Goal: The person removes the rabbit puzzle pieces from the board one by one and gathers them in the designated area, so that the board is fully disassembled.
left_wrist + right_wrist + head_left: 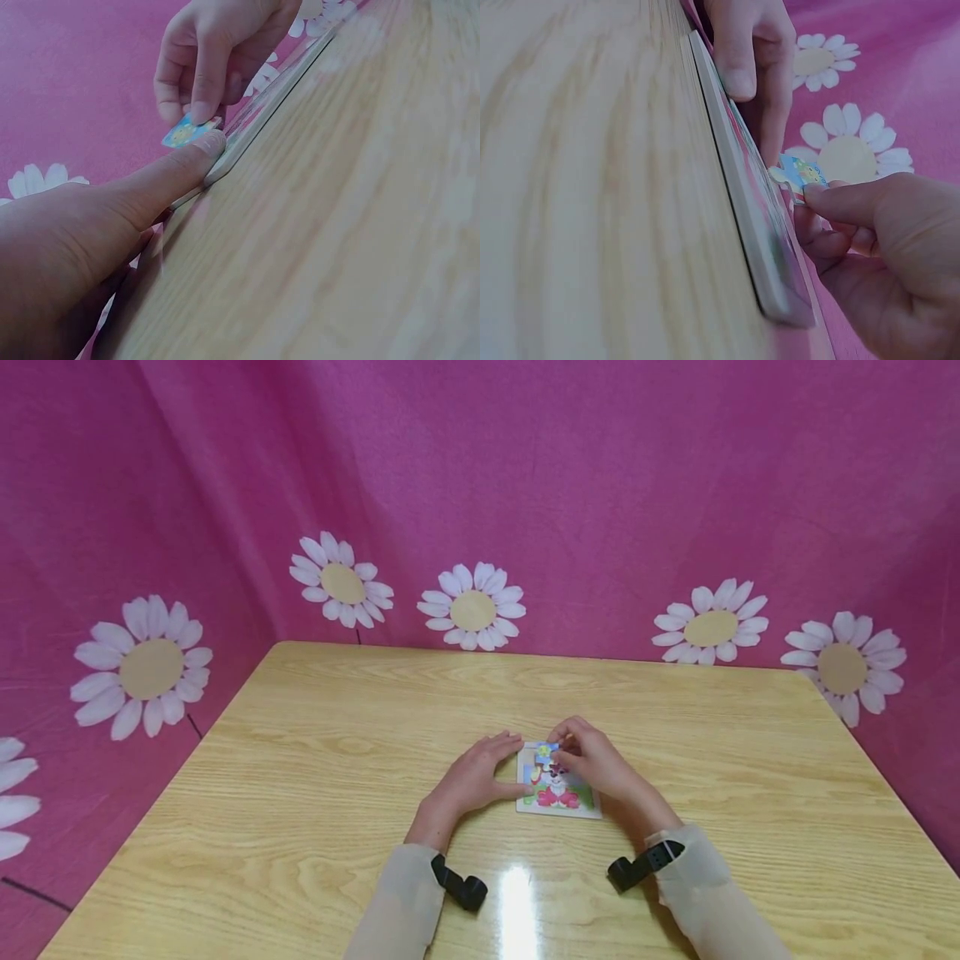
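Note:
A small square jigsaw puzzle board (558, 800) with a pale frame and a cartoon animal in pink lies flat on the table. My right hand (597, 762) pinches a blue puzzle piece (801, 174) with a yellow flower between thumb and fingers. It holds this piece tilted over the board's upper left part. On the board's left side rests my left hand (478, 773), its thumb (202, 148) on the lower left of the frame. The left fingers extend along to the upper left corner.
The board lies on a light wood-grain table (337, 727). A pink curtain (480, 477) with big white daisies hangs behind and to the left of it. Each wrist wears a black strap with a small camera (472, 892). Light glares off the tabletop near the front.

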Demonstrator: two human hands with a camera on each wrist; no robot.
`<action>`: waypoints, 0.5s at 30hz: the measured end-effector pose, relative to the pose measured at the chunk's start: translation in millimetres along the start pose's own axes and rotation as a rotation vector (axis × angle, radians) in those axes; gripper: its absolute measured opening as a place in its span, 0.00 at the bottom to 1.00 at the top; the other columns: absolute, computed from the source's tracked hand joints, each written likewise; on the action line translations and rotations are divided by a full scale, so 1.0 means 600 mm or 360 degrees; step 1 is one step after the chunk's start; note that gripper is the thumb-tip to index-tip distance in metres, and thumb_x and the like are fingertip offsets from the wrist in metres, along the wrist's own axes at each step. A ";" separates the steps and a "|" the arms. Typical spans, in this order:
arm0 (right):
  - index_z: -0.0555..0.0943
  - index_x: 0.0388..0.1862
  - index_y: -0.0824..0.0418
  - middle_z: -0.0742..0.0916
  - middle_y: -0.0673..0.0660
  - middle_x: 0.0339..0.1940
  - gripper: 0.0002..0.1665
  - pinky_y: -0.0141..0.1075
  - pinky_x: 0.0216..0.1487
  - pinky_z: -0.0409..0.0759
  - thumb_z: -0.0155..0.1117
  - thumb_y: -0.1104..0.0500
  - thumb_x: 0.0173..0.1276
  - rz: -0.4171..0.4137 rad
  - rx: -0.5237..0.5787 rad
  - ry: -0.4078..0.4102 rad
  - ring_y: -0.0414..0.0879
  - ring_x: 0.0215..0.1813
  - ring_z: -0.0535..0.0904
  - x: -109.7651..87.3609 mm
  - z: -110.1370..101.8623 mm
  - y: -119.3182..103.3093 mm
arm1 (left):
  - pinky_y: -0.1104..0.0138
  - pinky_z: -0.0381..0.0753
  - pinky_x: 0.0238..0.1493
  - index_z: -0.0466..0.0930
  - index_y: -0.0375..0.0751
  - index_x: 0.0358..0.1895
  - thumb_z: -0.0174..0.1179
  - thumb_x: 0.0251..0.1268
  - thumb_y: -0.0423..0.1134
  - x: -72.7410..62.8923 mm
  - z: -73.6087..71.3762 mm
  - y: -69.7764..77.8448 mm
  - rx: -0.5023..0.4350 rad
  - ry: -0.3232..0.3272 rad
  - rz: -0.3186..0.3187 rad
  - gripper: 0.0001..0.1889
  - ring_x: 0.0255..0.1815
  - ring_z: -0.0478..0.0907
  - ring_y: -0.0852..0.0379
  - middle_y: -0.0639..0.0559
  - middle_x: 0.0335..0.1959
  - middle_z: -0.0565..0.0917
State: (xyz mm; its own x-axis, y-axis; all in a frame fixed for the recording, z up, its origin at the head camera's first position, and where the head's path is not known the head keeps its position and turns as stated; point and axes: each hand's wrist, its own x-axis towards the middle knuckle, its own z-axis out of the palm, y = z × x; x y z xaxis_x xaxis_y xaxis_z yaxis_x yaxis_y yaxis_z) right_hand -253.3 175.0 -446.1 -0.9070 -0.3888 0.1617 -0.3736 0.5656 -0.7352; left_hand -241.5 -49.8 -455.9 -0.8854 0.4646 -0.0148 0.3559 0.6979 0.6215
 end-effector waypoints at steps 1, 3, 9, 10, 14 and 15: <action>0.76 0.43 0.65 0.80 0.60 0.45 0.06 0.34 0.47 0.82 0.61 0.70 0.68 0.0010 -0.0004 -0.0002 0.49 0.46 0.81 -0.002 -0.003 0.002 | 0.50 0.57 0.79 0.67 0.52 0.72 0.67 0.57 0.60 0.000 0.000 0.000 0.0001 -0.0001 -0.0003 0.40 0.80 0.54 0.51 0.54 0.77 0.64; 0.76 0.43 0.65 0.80 0.61 0.45 0.06 0.34 0.46 0.82 0.61 0.70 0.68 0.0019 0.0001 -0.0002 0.49 0.46 0.80 -0.006 -0.008 0.006 | 0.50 0.57 0.79 0.66 0.52 0.72 0.67 0.56 0.60 0.000 0.000 0.001 0.0002 -0.0004 -0.0017 0.40 0.80 0.54 0.51 0.54 0.77 0.63; 0.76 0.43 0.66 0.80 0.61 0.44 0.06 0.32 0.47 0.81 0.60 0.70 0.68 0.0027 -0.0019 0.0021 0.49 0.46 0.79 -0.018 -0.025 0.021 | 0.51 0.55 0.80 0.66 0.53 0.73 0.67 0.56 0.60 0.000 0.001 0.002 0.0003 -0.0010 -0.0032 0.41 0.81 0.53 0.52 0.55 0.77 0.63; 0.76 0.43 0.65 0.80 0.60 0.45 0.06 0.31 0.47 0.81 0.60 0.70 0.68 0.0041 -0.0026 0.0023 0.49 0.46 0.78 -0.021 -0.029 0.024 | 0.51 0.55 0.80 0.66 0.53 0.73 0.67 0.56 0.60 0.001 0.001 0.001 0.0005 -0.0010 -0.0030 0.41 0.81 0.53 0.53 0.55 0.77 0.63; 0.76 0.44 0.66 0.80 0.61 0.44 0.07 0.26 0.44 0.79 0.60 0.70 0.68 0.0056 -0.0046 0.0047 0.48 0.45 0.78 -0.030 -0.041 0.033 | 0.53 0.54 0.80 0.65 0.53 0.73 0.67 0.56 0.60 0.001 0.002 0.000 0.0008 -0.0011 -0.0026 0.41 0.81 0.53 0.54 0.56 0.77 0.63; 0.76 0.44 0.66 0.80 0.61 0.44 0.07 0.26 0.44 0.78 0.60 0.70 0.68 0.0064 -0.0049 0.0054 0.48 0.45 0.77 -0.033 -0.043 0.035 | 0.53 0.54 0.81 0.65 0.53 0.73 0.68 0.56 0.60 0.001 0.002 0.000 0.0010 -0.0011 -0.0024 0.41 0.81 0.53 0.55 0.56 0.77 0.63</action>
State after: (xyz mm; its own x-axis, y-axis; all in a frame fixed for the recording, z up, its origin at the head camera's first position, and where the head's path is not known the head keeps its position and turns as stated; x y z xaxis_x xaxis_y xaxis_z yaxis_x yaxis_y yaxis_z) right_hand -248.5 213.6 -447.8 -0.9273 -0.3408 0.1549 -0.3420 0.6026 -0.7211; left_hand -241.7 -49.0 -456.7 -0.8886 0.4578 -0.0296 0.3442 0.7082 0.6164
